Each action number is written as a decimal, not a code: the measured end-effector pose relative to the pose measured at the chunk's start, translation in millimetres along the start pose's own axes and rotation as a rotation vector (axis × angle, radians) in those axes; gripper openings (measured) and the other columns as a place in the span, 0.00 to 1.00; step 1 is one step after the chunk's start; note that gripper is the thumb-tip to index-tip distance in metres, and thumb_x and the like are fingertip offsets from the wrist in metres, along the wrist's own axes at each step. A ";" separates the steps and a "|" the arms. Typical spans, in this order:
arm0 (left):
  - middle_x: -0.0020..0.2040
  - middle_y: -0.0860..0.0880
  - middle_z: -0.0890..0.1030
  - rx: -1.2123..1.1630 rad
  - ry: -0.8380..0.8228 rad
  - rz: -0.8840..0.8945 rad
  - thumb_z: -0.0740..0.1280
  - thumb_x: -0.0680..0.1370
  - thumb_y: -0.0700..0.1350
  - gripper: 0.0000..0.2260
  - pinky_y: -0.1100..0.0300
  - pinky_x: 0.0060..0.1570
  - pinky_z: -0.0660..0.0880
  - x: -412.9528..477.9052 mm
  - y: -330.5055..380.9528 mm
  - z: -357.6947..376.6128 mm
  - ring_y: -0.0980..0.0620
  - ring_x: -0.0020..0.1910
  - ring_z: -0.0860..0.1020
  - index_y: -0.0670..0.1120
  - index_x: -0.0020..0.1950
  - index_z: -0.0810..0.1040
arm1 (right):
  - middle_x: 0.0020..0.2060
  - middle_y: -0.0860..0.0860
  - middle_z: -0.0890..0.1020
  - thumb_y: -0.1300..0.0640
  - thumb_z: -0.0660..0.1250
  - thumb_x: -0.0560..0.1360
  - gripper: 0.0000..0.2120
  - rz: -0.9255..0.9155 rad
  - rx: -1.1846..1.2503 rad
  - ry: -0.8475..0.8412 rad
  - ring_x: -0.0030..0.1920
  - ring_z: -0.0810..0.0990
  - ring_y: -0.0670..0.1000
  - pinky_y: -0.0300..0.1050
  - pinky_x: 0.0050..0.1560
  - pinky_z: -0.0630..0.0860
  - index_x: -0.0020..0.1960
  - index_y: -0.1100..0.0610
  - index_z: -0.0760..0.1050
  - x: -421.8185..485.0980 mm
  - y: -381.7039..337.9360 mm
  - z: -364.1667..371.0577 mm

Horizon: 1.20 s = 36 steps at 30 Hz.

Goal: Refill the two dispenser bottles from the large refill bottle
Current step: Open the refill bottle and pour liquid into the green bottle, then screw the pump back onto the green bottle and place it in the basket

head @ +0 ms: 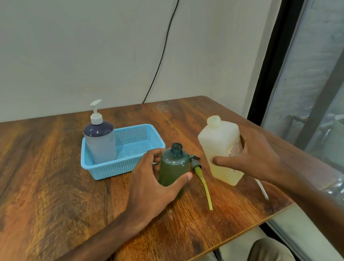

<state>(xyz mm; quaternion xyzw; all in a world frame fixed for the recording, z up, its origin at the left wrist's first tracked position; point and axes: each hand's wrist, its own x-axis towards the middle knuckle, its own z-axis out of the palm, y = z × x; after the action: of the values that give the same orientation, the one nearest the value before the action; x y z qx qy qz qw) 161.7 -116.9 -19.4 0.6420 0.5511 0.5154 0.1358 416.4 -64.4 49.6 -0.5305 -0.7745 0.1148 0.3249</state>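
A small green dispenser bottle (173, 168) stands upright on the wooden table (45, 174) with its neck uncapped. My left hand (151, 187) grips its body, thumb across the front. Its pump head with a yellow dip tube (202, 180) lies on the table just to its right. My right hand (251, 158) holds the large whitish refill bottle (221, 146), uncapped and tilted slightly left, with yellowish liquid in its lower part. A second dispenser bottle (100, 141), dark blue-grey with a white pump, stands in the left end of a blue basket (135, 155).
A thin white tube (263, 189) lies on the table by my right forearm. The table's right edge runs close to a window with a black frame (275, 57). A black cable (165, 46) hangs down the wall behind the table.
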 end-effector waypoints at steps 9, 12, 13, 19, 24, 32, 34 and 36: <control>0.60 0.63 0.77 -0.032 -0.012 -0.036 0.78 0.62 0.71 0.37 0.62 0.50 0.82 1.7 -6.2 1.4 0.65 0.56 0.77 0.58 0.66 0.72 | 0.58 0.44 0.82 0.44 0.82 0.63 0.39 0.216 0.291 0.252 0.56 0.81 0.46 0.44 0.49 0.81 0.71 0.49 0.71 -20.0 20.1 30.7; 0.59 0.64 0.77 -0.026 -0.012 -0.025 0.79 0.63 0.69 0.36 0.66 0.49 0.79 1.9 -3.8 1.3 0.66 0.56 0.77 0.58 0.64 0.72 | 0.62 0.42 0.80 0.45 0.81 0.66 0.38 0.252 0.371 0.286 0.59 0.80 0.44 0.47 0.53 0.82 0.72 0.47 0.69 -27.1 20.7 34.0; 0.58 0.64 0.77 -0.026 -0.013 -0.023 0.79 0.63 0.68 0.35 0.68 0.49 0.78 2.1 -3.1 1.4 0.66 0.56 0.76 0.58 0.64 0.72 | 0.63 0.42 0.80 0.45 0.81 0.66 0.39 0.264 0.375 0.285 0.59 0.79 0.44 0.46 0.54 0.81 0.72 0.46 0.68 -27.9 20.8 34.1; 0.58 0.66 0.76 -0.012 -0.033 -0.005 0.79 0.63 0.67 0.34 0.74 0.48 0.74 3.0 -1.5 0.5 0.69 0.57 0.75 0.59 0.64 0.71 | 0.66 0.43 0.79 0.32 0.78 0.61 0.46 0.320 0.329 0.236 0.62 0.79 0.46 0.51 0.57 0.82 0.74 0.44 0.66 -33.8 18.6 32.0; 0.57 0.70 0.72 0.002 -0.064 -0.003 0.78 0.63 0.68 0.34 0.76 0.47 0.71 4.8 -1.4 -1.4 0.71 0.57 0.73 0.60 0.63 0.69 | 0.72 0.42 0.73 0.38 0.81 0.63 0.46 0.247 0.348 0.334 0.68 0.75 0.42 0.42 0.62 0.77 0.75 0.45 0.64 -56.3 8.4 18.2; 0.57 0.69 0.72 0.031 -0.084 -0.019 0.76 0.64 0.72 0.35 0.73 0.49 0.69 5.4 -4.2 -1.6 0.70 0.57 0.72 0.62 0.64 0.67 | 0.54 0.44 0.84 0.59 0.72 0.77 0.12 -0.086 0.151 0.512 0.52 0.83 0.42 0.38 0.48 0.82 0.59 0.54 0.79 -80.5 -44.8 15.1; 0.59 0.65 0.74 0.031 -0.080 -0.011 0.77 0.64 0.71 0.35 0.70 0.52 0.71 5.9 -5.3 -1.1 0.67 0.57 0.74 0.61 0.64 0.68 | 0.52 0.41 0.83 0.59 0.72 0.77 0.11 -0.074 0.104 0.322 0.52 0.82 0.39 0.36 0.50 0.82 0.58 0.50 0.80 -72.9 -55.1 27.2; 0.61 0.63 0.75 0.035 -0.076 -0.002 0.78 0.64 0.70 0.36 0.66 0.56 0.74 6.0 -7.0 -0.5 0.64 0.59 0.75 0.59 0.65 0.68 | 0.57 0.40 0.81 0.58 0.70 0.78 0.14 -0.009 0.028 0.086 0.56 0.79 0.39 0.39 0.57 0.81 0.63 0.48 0.79 -60.9 -59.0 40.4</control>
<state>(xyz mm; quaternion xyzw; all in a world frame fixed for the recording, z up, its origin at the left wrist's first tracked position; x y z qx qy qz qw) 156.5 -109.5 -21.3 0.6630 0.5551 0.4806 0.1457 360.8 -136.4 26.4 -0.5268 -0.7606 0.1010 0.3657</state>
